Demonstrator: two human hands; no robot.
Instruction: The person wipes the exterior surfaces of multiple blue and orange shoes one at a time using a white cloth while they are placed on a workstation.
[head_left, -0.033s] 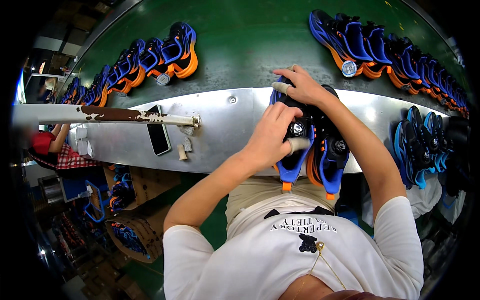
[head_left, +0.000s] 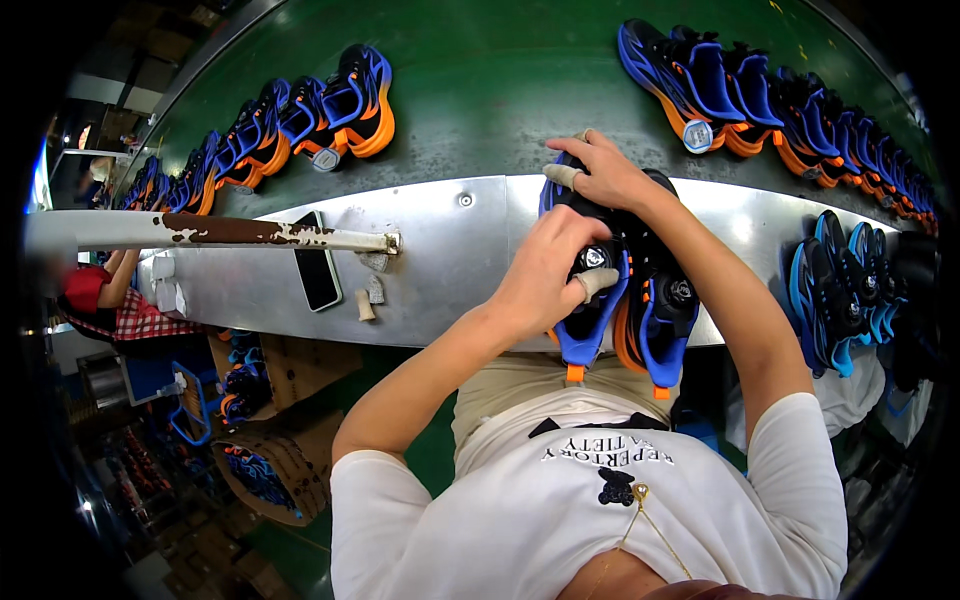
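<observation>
Two hands are working on a blue and orange sports shoe at a shiny metal ledge.

Far to the left, a row of blue and orange shoes (head_left: 290, 125) is lying on the green belt (head_left: 480, 90). A flat black phone (head_left: 317, 262) is lying on the long silver metal ledge (head_left: 440, 250), under a rusty white pole (head_left: 220, 232). The left hand (head_left: 545, 270) is pressing down on the blue and orange sports shoe (head_left: 592, 300), fingers curled around its round black dial. The right hand (head_left: 605, 170) is gripping the far end of that same shoe. A second matching shoe (head_left: 665, 320) is lying just beside it. More shoes (head_left: 760, 95) are sitting further right.
</observation>
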